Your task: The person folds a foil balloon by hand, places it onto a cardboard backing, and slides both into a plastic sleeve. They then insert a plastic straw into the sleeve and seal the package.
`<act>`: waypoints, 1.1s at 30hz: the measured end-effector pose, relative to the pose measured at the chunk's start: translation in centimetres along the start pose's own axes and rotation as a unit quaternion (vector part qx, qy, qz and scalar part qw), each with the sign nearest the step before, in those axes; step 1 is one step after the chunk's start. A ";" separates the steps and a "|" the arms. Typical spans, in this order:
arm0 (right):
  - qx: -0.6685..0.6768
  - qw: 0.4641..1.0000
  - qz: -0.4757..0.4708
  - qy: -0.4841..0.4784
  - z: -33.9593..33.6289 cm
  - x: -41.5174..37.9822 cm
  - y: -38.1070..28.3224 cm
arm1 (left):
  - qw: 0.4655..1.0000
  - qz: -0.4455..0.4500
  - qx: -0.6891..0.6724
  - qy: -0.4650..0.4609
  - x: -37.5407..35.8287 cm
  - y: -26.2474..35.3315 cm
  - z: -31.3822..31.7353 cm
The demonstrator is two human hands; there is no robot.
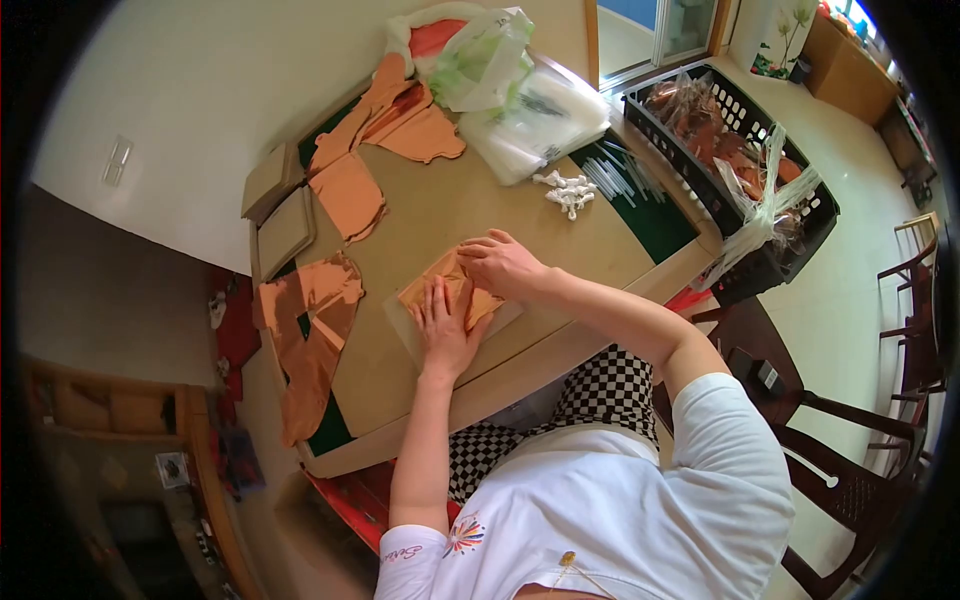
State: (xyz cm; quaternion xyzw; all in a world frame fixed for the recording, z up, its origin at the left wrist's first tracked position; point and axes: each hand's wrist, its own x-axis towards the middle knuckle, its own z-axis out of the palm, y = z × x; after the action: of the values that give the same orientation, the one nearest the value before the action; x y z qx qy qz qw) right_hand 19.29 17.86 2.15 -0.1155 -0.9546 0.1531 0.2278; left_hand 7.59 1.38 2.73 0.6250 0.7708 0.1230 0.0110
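A folded, copper-coloured foil balloon [428, 283] lies flat in front of me on the table. My left hand [448, 335] rests on it, palm down with the fingers spread. At its far right edge, my right hand [505, 265] has bent fingers closed on the foil; the fingertips are partly hidden. Beneath the foil, a clear plastic sheet or bag [403, 328] shows at the near side. More flat copper foil balloons lie on the left [325, 320] and at the far side [350, 190] of the table.
Clear plastic bags [540, 115] are stacked at the back, with small white pieces [570, 193] and clear straws [610, 172] beside them. Brown cardboard pieces [285, 232] sit at the left edge. A black crate [745, 285] of copper foil packets stands right, near wooden chairs [850, 470].
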 end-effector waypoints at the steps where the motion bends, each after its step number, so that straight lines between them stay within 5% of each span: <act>1: -0.058 0.998 -0.010 -0.024 0.2 -0.1 0.0 | 1.000 0.001 -0.003 0.004 0.0 -0.1 0.1; 10: -0.059 0.994 0.079 -0.036 -0.9 0.9 -1.7 | 1.000 0.006 -0.006 0.020 -0.2 -0.3 0.5; 13: -0.034 0.999 0.001 -0.005 1.1 0.9 -3.2 | 1.000 0.004 0.013 0.025 0.0 -0.8 1.6; 22: -0.052 0.994 0.094 -0.036 2.2 0.7 -3.3 | 0.997 0.016 -0.005 0.074 -0.1 -1.2 2.4; 26: -0.061 0.993 0.092 -0.031 2.8 0.5 -2.8 | 0.990 0.012 -0.127 0.065 -0.2 -2.0 0.5; 27: -0.066 0.993 0.089 -0.028 3.0 0.6 -2.9 | 0.962 -0.017 -0.235 0.135 -0.6 -1.9 0.0; 33: -0.078 0.991 0.096 -0.042 2.7 0.8 -3.3 | 0.969 -0.062 -0.146 0.191 -6.8 -3.4 -3.2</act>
State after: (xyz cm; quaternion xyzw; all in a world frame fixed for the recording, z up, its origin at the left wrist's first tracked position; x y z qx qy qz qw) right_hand 16.87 14.39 1.27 -0.2173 -0.9569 0.1038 0.1620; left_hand 5.30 -6.38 4.21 0.5324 0.7698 0.3501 -0.0373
